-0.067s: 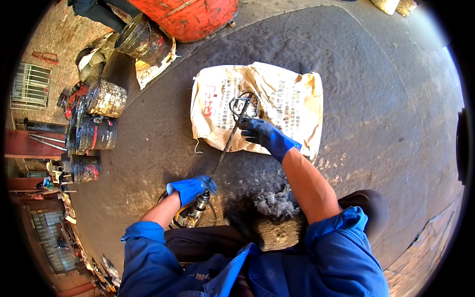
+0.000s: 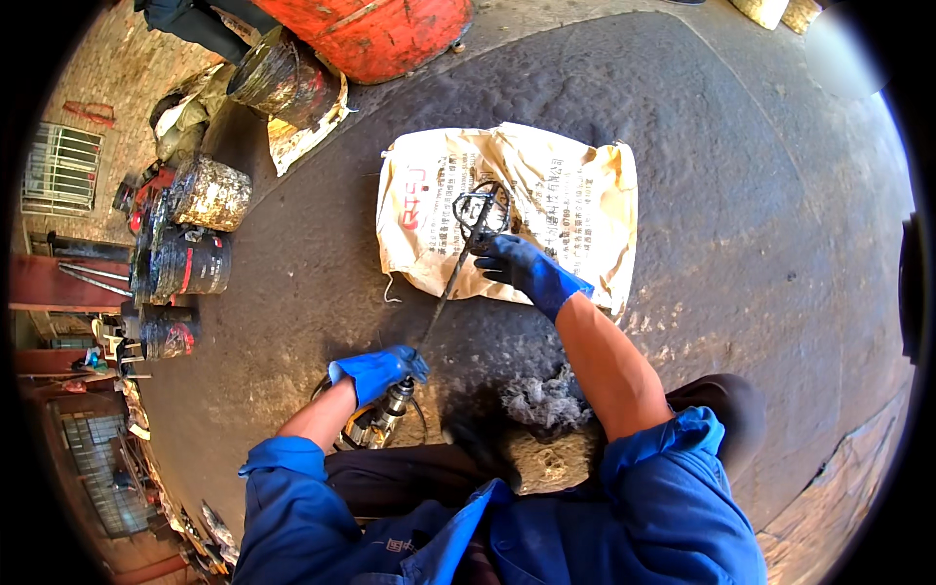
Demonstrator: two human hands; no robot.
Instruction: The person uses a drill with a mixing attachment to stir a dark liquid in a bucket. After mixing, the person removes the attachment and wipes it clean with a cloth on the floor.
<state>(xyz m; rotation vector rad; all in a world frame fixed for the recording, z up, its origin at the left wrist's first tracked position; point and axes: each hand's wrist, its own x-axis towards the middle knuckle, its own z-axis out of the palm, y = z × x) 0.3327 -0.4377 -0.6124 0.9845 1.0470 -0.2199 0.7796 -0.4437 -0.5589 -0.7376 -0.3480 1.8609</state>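
Note:
A power drill [image 2: 388,417] with a long mixing paddle [image 2: 452,283] fitted in its chuck lies slanting away from me. The paddle's wire cage [image 2: 481,207] is over a pale woven sack [image 2: 414,249] spread on the floor. My left hand [image 2: 382,372], in a blue glove, is closed around the front end of the drill, where the shaft begins. With its fingers curled at the shaft just below the cage, my right hand [image 2: 526,271] wears a blue glove with dark, dirty fingers. Its fingertips are partly hidden against the black metal.
Grey shaggy rags [image 2: 548,398] lie between my knees, beside a tan, rough-textured thing [image 2: 556,461]. Stained buckets [image 2: 208,193] line the left side. A red drum [image 2: 375,34] stands at the far side, with another person's dark-clothed leg [image 2: 200,29] to its left.

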